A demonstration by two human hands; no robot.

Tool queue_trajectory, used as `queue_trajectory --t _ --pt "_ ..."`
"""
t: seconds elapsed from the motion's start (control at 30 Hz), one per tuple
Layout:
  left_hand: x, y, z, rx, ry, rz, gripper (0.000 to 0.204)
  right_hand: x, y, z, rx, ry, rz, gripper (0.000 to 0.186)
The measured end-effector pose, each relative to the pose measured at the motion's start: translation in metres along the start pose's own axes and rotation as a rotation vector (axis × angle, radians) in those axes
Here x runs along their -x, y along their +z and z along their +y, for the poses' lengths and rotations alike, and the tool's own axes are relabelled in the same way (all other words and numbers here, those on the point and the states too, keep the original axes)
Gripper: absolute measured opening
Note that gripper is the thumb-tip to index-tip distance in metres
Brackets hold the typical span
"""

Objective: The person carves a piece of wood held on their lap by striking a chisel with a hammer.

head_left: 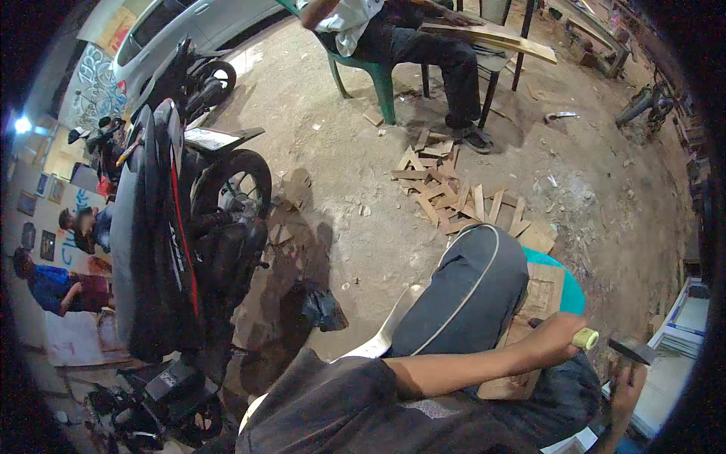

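Note:
My left hand (561,337) is closed around a chisel, whose pale yellow handle end (585,338) sticks out to the right of the fist; its blade is hidden. To the right, my right hand (625,386) grips a hammer (632,350) with a dark metal head, held just apart from the handle end. Under my left forearm a brown wooden board (543,289) with carved recesses lies by my bent knee. A teal round-edged surface (572,293) shows beneath the board.
Several wood offcuts (446,189) lie piled beyond my knee. A person in a green chair (382,79) sits ahead, near wooden planks (499,39). Motorcycles (162,227) stand on the left, with a black plastic bag (324,306) close by. White-framed panels (677,340) are at the right.

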State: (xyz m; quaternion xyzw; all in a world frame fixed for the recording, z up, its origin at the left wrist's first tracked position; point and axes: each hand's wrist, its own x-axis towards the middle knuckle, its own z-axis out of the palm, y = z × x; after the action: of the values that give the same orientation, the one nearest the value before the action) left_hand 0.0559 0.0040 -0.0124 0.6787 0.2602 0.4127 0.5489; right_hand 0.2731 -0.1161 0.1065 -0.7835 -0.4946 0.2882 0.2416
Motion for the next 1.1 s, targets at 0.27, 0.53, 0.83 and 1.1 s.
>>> queue_trajectory --t 0.27,0.53,0.83,1.1 --pt "-0.002 0.003 -0.003 0.010 -0.053 -0.042 0.019 -0.003 -0.007 0.026 0.243 -0.207 0.032 0.029" --pt "-0.003 0.002 -0.004 0.030 -0.151 -0.133 0.030 0.002 -0.015 0.059 -0.043 -0.197 0.015 0.023" --pt "0.001 0.006 -0.005 0.009 -0.108 -0.075 0.028 0.009 -0.018 0.041 -0.490 -0.153 0.207 0.035" --pt "0.002 0.002 -0.006 0.009 -0.105 -0.072 0.029 -0.004 -0.014 -0.001 -0.050 -0.194 0.102 0.034"
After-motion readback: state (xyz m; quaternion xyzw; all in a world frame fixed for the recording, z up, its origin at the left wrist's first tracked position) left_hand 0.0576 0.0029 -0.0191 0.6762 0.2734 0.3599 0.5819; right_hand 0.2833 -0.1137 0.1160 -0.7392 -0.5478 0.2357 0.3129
